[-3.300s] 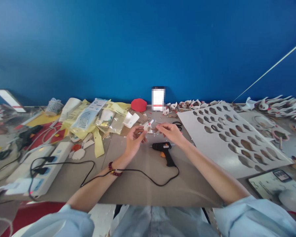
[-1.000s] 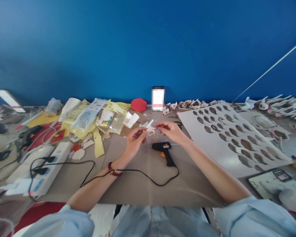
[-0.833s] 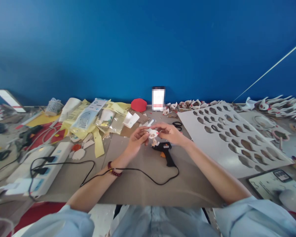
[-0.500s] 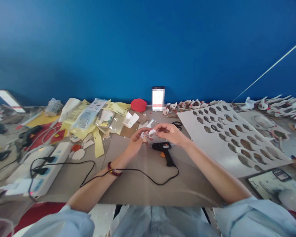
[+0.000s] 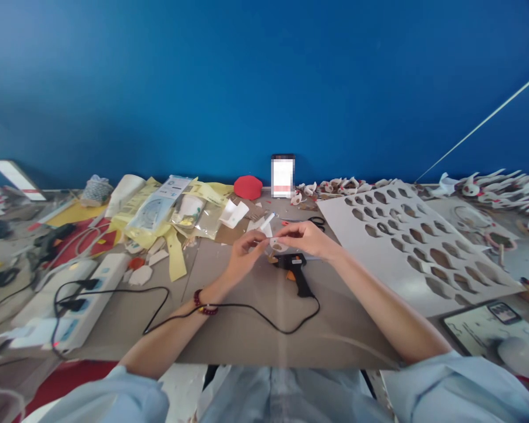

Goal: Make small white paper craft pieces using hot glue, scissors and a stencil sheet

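My left hand [image 5: 245, 254] and my right hand [image 5: 307, 238] meet above the middle of the table. Both are closed, with fingertips pinching a small white paper piece [image 5: 275, 243] between them. Its exact form is partly covered by my fingers. Just below it, a black hot glue gun [image 5: 298, 271] with an orange trigger lies on the table. The gun's cord passes across my left wrist, near a dark red bead bracelet. Behind my hands are a white stick-like item [image 5: 268, 221] and black-handled scissors [image 5: 317, 222].
A white sheet with cut-out holes [image 5: 409, 294] covers the right side. White figures [image 5: 502, 187] pile up at the back right. A power strip [image 5: 92, 302], plastic packets [image 5: 158, 202] and paper scraps lie left. A phone [image 5: 283, 177] stands against the blue wall.
My fingertips have come closer together around the white piece, and it has turned. My left hand has shifted slightly right. The glue gun stays where it was.
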`<action>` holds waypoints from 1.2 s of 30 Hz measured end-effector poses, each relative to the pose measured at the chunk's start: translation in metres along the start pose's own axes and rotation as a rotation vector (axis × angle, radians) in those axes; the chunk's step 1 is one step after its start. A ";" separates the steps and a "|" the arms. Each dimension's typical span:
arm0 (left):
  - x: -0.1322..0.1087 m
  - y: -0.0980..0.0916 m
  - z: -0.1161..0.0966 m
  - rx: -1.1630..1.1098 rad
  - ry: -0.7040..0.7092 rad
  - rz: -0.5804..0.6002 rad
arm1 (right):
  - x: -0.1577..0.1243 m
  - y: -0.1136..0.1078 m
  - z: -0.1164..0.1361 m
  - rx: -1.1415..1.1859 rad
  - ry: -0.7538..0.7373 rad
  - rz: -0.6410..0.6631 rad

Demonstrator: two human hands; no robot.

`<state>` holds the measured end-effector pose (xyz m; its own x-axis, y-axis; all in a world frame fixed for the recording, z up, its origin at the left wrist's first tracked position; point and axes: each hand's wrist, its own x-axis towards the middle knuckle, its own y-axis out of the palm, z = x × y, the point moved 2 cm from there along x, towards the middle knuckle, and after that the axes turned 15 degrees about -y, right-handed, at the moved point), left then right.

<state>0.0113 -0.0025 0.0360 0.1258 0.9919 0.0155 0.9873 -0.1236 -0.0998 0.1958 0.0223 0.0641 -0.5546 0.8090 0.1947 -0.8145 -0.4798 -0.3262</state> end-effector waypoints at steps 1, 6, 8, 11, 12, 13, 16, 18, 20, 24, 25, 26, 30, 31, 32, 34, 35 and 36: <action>0.000 0.000 0.000 0.014 0.015 0.001 | 0.000 0.000 0.000 0.001 -0.003 -0.001; 0.000 0.000 -0.002 0.040 0.056 0.024 | 0.001 -0.003 0.000 -0.012 -0.004 0.007; -0.001 0.000 -0.003 0.064 0.070 0.008 | 0.001 -0.004 0.000 -0.028 0.001 0.001; -0.001 0.001 -0.004 0.142 0.098 -0.036 | 0.001 -0.004 0.002 -0.041 0.015 0.002; -0.002 0.001 -0.004 0.166 0.106 -0.043 | 0.001 -0.004 0.002 -0.040 0.020 0.006; -0.002 0.001 -0.004 0.182 0.111 -0.045 | 0.001 -0.003 0.003 -0.036 0.024 0.009; -0.002 0.001 -0.004 0.195 0.119 -0.036 | 0.001 -0.002 0.003 -0.019 0.039 0.012; -0.001 0.001 -0.002 0.189 0.118 -0.036 | 0.001 -0.003 0.003 -0.021 0.044 0.011; 0.000 -0.001 0.000 0.176 0.111 -0.058 | 0.001 -0.006 0.002 -0.035 0.040 0.006; 0.004 -0.006 0.007 0.146 0.067 -0.155 | -0.001 -0.018 0.006 -0.050 0.016 -0.082; 0.005 -0.007 0.009 0.131 0.048 -0.176 | -0.001 -0.022 0.008 -0.052 0.009 -0.115; 0.006 -0.008 0.012 0.110 0.025 -0.194 | -0.002 -0.026 0.009 -0.056 0.001 -0.145; 0.012 -0.012 0.024 0.045 -0.044 -0.213 | 0.002 -0.042 0.010 -0.098 -0.006 -0.240; 0.014 -0.013 0.027 0.047 -0.045 -0.214 | 0.005 -0.046 0.008 -0.117 -0.008 -0.254; 0.016 -0.014 0.030 0.055 -0.032 -0.223 | 0.009 -0.049 0.005 -0.142 -0.016 -0.262; 0.020 -0.017 0.034 0.111 0.031 -0.243 | 0.021 -0.055 0.000 -0.229 -0.060 -0.272; 0.022 -0.019 0.036 0.159 0.066 -0.251 | 0.029 -0.058 -0.002 -0.297 -0.090 -0.279; 0.024 -0.019 0.037 0.212 0.097 -0.259 | 0.038 -0.060 -0.004 -0.384 -0.117 -0.286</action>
<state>-0.0086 0.0243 0.0010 -0.1072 0.9812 0.1606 0.9468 0.1500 -0.2846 0.2240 0.0830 0.0878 -0.3514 0.8360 0.4215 -0.8274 -0.0667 -0.5577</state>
